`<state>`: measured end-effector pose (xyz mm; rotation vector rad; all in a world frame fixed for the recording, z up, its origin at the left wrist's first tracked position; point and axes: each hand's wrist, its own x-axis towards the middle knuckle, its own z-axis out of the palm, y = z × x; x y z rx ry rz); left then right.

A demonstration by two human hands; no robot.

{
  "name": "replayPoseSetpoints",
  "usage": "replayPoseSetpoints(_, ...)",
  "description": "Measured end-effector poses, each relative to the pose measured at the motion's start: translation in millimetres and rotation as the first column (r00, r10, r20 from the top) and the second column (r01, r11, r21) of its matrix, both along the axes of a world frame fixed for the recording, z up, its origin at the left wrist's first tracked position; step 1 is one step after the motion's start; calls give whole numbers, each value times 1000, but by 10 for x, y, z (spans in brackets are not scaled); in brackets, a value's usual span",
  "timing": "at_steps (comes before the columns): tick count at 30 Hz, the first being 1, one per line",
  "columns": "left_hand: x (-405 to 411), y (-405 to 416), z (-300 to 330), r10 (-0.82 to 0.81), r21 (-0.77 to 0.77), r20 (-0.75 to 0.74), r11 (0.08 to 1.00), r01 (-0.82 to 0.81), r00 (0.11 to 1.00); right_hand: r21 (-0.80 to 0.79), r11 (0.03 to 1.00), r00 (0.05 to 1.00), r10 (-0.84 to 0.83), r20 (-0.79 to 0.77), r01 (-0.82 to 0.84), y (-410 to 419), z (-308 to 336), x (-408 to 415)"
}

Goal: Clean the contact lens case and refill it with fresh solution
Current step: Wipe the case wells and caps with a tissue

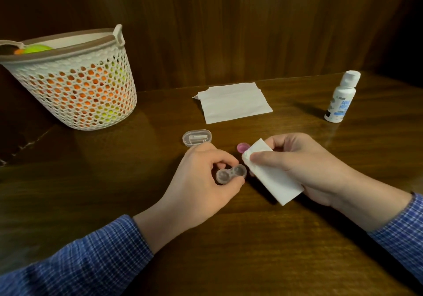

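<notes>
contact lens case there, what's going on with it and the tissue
A person at a wooden table is cleaning it. The left hand grips the open contact lens case, both wells uncapped. The right hand holds a folded tissue right beside the case, about to wipe. A pink cap lies on the table behind. The solution bottle stands closed at the right, so refilling has not begun. Spare tissues lie further back.
</notes>
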<state>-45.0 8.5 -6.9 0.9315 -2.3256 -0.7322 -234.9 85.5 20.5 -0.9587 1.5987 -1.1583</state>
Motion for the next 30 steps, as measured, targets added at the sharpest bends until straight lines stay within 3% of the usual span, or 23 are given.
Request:
replayPoseSetpoints(9,-14,55,62,39,11,243,999,-43,969,23,997,993,-70,-94,72,-40,22,-56)
replayPoseSetpoints(14,178,-137,274,-240,262,317,952,159,917,-14,996,993,-93,-78,92,-44,40,-126)
replayPoseSetpoints(18,213,-244,328,-353,255,406,930,266,843,-65,996,971,-77,-227,63,-49,24,-144)
replayPoseSetpoints(20,180,-249,285,-342,238,381,934,266,859,-176,984,906,-46,-420,-31,-17,14,-125)
replayPoseSetpoints(23,154,-265,224,-336,204,346,938,279,876,-303,899,739,34,-673,-317,48,36,-75)
replayPoseSetpoints(26,142,-270,182,-326,170,316,943,284,891,-321,786,633,112,-766,-528,84,31,-54)
replayPoseSetpoints(30,131,-265,162,-311,154,271,948,278,911,-272,753,571,164,-804,-599,89,-34,-16)
